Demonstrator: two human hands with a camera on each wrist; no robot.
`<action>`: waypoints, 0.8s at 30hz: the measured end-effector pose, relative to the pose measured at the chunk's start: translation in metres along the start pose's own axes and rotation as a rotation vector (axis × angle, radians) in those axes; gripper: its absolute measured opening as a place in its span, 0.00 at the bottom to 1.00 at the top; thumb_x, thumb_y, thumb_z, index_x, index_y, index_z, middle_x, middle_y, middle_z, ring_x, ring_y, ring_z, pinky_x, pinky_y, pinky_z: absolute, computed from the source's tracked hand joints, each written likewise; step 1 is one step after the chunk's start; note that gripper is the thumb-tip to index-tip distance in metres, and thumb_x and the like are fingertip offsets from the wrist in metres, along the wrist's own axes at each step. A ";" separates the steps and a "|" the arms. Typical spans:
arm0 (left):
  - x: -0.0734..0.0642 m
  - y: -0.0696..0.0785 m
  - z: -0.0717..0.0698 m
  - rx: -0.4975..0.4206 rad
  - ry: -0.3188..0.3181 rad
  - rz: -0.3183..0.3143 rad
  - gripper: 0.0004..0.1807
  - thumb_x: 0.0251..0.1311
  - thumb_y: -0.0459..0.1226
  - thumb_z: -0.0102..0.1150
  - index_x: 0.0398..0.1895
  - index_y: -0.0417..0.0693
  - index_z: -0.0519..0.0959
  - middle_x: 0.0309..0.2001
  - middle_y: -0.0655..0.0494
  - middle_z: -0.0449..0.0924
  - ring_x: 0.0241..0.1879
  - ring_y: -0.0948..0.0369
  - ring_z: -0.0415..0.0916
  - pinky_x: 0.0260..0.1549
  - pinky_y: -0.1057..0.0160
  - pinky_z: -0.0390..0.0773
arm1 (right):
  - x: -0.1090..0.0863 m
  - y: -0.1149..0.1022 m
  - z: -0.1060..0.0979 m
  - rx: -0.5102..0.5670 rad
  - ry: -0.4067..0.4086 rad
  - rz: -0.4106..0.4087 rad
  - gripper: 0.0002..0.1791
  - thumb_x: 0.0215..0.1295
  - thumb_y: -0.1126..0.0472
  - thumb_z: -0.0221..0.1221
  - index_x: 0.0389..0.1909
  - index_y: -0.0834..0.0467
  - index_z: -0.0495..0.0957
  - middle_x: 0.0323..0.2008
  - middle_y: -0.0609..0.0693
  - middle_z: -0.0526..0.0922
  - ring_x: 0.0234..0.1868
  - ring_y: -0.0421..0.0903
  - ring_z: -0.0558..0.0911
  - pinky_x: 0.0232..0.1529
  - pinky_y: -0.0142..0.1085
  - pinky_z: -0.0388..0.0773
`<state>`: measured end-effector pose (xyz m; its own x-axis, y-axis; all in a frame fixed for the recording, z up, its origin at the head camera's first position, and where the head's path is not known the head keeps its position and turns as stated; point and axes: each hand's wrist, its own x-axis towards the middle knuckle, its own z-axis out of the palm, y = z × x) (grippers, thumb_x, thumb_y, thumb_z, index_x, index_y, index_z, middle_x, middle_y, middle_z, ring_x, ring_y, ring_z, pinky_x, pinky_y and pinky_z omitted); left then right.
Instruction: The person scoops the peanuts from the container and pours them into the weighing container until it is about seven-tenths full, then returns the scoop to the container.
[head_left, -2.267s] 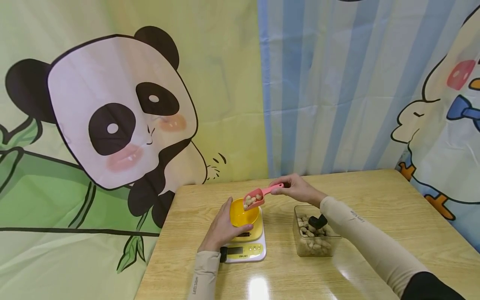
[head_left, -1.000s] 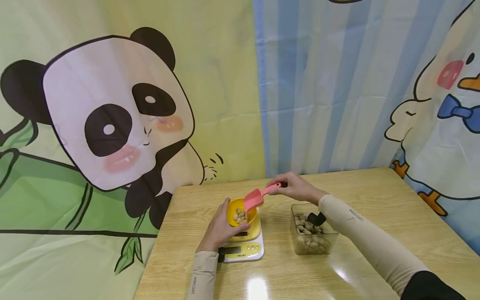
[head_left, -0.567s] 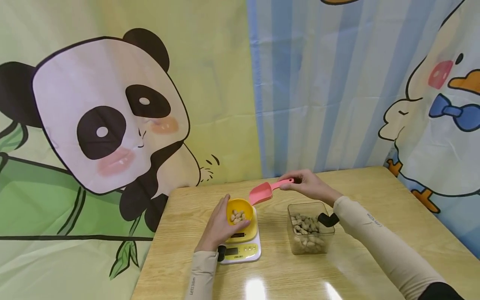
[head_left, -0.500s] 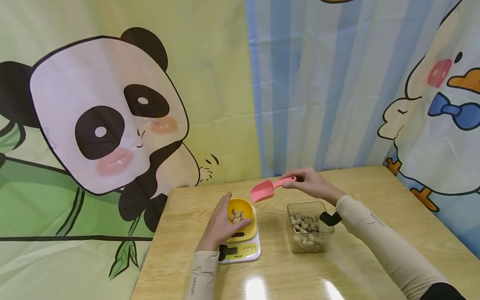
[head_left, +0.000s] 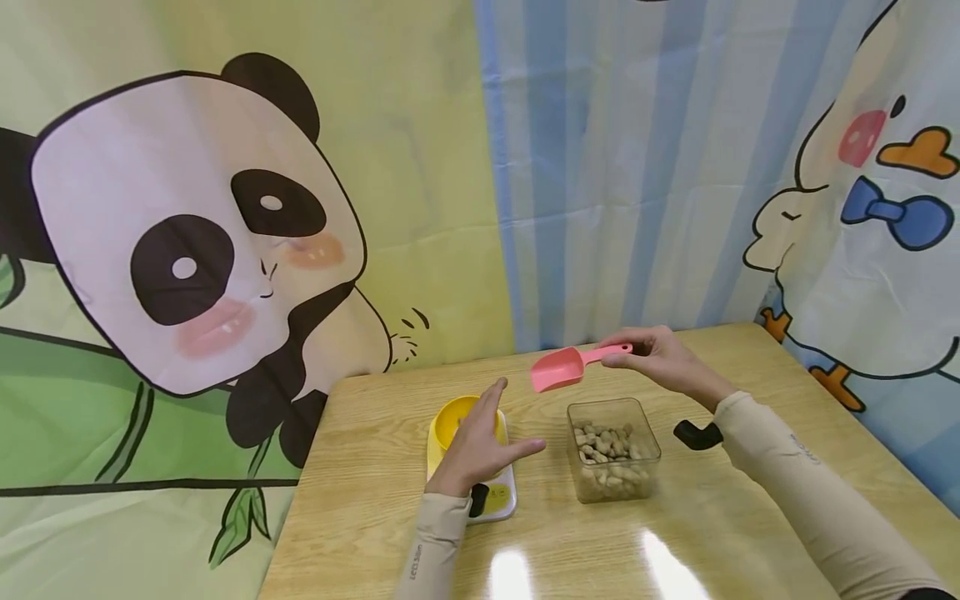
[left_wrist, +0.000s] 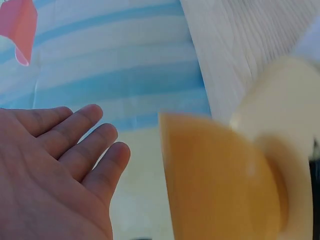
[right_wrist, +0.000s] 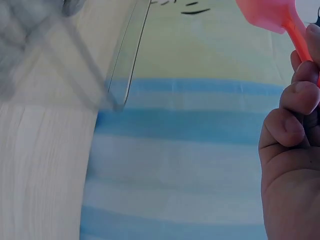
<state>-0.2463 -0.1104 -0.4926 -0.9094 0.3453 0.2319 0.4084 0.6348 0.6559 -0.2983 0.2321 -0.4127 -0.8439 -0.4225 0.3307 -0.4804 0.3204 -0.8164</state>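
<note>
Here, the left hand [head_left: 483, 450] hangs open in front of the bowl [head_left: 453, 408], which sits on the scale [head_left: 501, 497] toward the left edge of the tabletop [head_left: 360, 500]. The right hand [head_left: 663, 358] grips the scoop [head_left: 558, 371] by its handle, holding it up toward the back edge, between bowl and tub [head_left: 611, 412]. The tub, with nuts [head_left: 607, 443] in it, stands to the right of the scale, well in from the right edge. From the head, the left hand covers part of the bowl and scale, so touch is hard to judge; the left wrist view shows a gap between its fingers [left_wrist: 92, 150] and the bowl's rim. The right wrist view alone shows the fingers curled in around the handle [right_wrist: 297, 40], with the tub's wall blurred at the other side. Half a second ago the left hand was around the bowl; now it is off it. The scoop, then just beside the bowl, is now farther from it and nearer the tub. Bowl, scale and tub keep their places on the tabletop.
</note>
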 end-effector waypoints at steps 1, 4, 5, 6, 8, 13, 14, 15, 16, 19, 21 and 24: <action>0.001 0.002 0.003 0.000 -0.006 0.001 0.63 0.47 0.73 0.65 0.82 0.68 0.44 0.80 0.65 0.48 0.77 0.57 0.52 0.71 0.42 0.60 | -0.003 0.000 -0.003 -0.006 0.010 0.004 0.12 0.68 0.59 0.67 0.51 0.52 0.87 0.33 0.54 0.81 0.25 0.44 0.71 0.24 0.34 0.71; 0.004 0.009 0.012 -0.016 -0.025 0.004 0.62 0.46 0.73 0.66 0.82 0.72 0.44 0.80 0.67 0.48 0.77 0.59 0.51 0.71 0.43 0.60 | -0.011 0.001 -0.010 -0.011 0.026 0.007 0.12 0.68 0.60 0.67 0.51 0.53 0.87 0.32 0.54 0.79 0.23 0.44 0.69 0.21 0.34 0.69; 0.005 0.010 0.014 -0.025 -0.035 0.002 0.62 0.46 0.72 0.67 0.81 0.74 0.44 0.80 0.68 0.48 0.77 0.59 0.51 0.71 0.44 0.60 | -0.014 0.002 -0.011 -0.013 0.027 0.004 0.12 0.68 0.61 0.66 0.51 0.54 0.86 0.32 0.54 0.79 0.22 0.44 0.68 0.20 0.35 0.68; 0.005 0.012 0.017 -0.031 -0.047 0.000 0.62 0.45 0.72 0.67 0.81 0.75 0.43 0.79 0.69 0.48 0.77 0.60 0.51 0.71 0.45 0.60 | -0.017 0.002 -0.013 -0.015 0.025 -0.003 0.12 0.68 0.62 0.66 0.50 0.55 0.86 0.32 0.54 0.78 0.22 0.44 0.67 0.20 0.35 0.67; 0.006 0.014 0.023 -0.037 -0.071 -0.002 0.63 0.45 0.73 0.67 0.81 0.76 0.43 0.79 0.69 0.48 0.77 0.60 0.50 0.71 0.46 0.60 | -0.022 0.003 -0.016 -0.024 0.018 -0.016 0.11 0.68 0.64 0.66 0.50 0.56 0.86 0.32 0.54 0.79 0.21 0.44 0.68 0.19 0.35 0.67; 0.008 0.020 0.035 -0.038 -0.116 0.016 0.64 0.43 0.76 0.64 0.81 0.76 0.43 0.80 0.67 0.48 0.77 0.59 0.51 0.71 0.47 0.62 | -0.035 0.005 -0.021 -0.064 0.002 -0.043 0.11 0.68 0.65 0.66 0.48 0.54 0.87 0.34 0.51 0.83 0.21 0.44 0.72 0.19 0.35 0.71; 0.008 0.021 0.037 -0.038 -0.124 0.021 0.64 0.43 0.76 0.64 0.81 0.76 0.42 0.80 0.67 0.48 0.77 0.59 0.51 0.71 0.46 0.62 | -0.038 0.006 -0.022 -0.068 -0.001 -0.043 0.10 0.67 0.65 0.66 0.48 0.53 0.87 0.34 0.51 0.84 0.21 0.44 0.73 0.19 0.34 0.72; 0.008 0.022 0.039 -0.036 -0.128 0.030 0.64 0.42 0.77 0.64 0.81 0.75 0.43 0.80 0.67 0.49 0.77 0.59 0.51 0.71 0.46 0.62 | -0.040 0.006 -0.022 -0.073 -0.005 -0.041 0.11 0.67 0.65 0.66 0.48 0.53 0.87 0.35 0.51 0.84 0.21 0.43 0.73 0.20 0.34 0.73; 0.009 0.023 0.041 -0.032 -0.131 0.037 0.64 0.42 0.77 0.63 0.81 0.75 0.43 0.80 0.67 0.49 0.77 0.59 0.51 0.71 0.46 0.62 | -0.043 0.006 -0.024 -0.074 -0.009 -0.036 0.11 0.67 0.65 0.66 0.48 0.53 0.87 0.37 0.51 0.85 0.22 0.44 0.75 0.20 0.34 0.74; 0.011 0.026 0.046 -0.009 -0.134 0.051 0.66 0.40 0.79 0.62 0.81 0.74 0.43 0.79 0.68 0.49 0.77 0.60 0.52 0.71 0.47 0.62 | -0.050 0.007 -0.027 -0.082 -0.027 -0.020 0.11 0.67 0.65 0.66 0.49 0.53 0.86 0.38 0.51 0.86 0.25 0.44 0.76 0.23 0.34 0.75; 0.012 0.026 0.050 0.011 -0.132 0.055 0.66 0.39 0.79 0.62 0.81 0.74 0.43 0.79 0.69 0.49 0.77 0.60 0.52 0.71 0.48 0.63 | -0.054 0.007 -0.028 -0.102 -0.039 -0.016 0.12 0.67 0.66 0.66 0.50 0.54 0.86 0.35 0.51 0.85 0.23 0.43 0.74 0.22 0.33 0.73; 0.013 0.027 0.054 0.021 -0.141 0.062 0.67 0.39 0.79 0.63 0.82 0.73 0.43 0.79 0.69 0.48 0.76 0.60 0.52 0.71 0.49 0.62 | -0.059 -0.002 -0.029 -0.132 -0.050 -0.020 0.12 0.66 0.68 0.66 0.49 0.56 0.86 0.30 0.50 0.82 0.20 0.40 0.69 0.19 0.33 0.69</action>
<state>-0.2424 -0.0513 -0.5107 -0.8630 0.4767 0.1670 0.4660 0.6236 0.6277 -0.2546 0.2807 -0.4170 -0.8225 -0.4704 0.3197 -0.5270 0.4188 -0.7396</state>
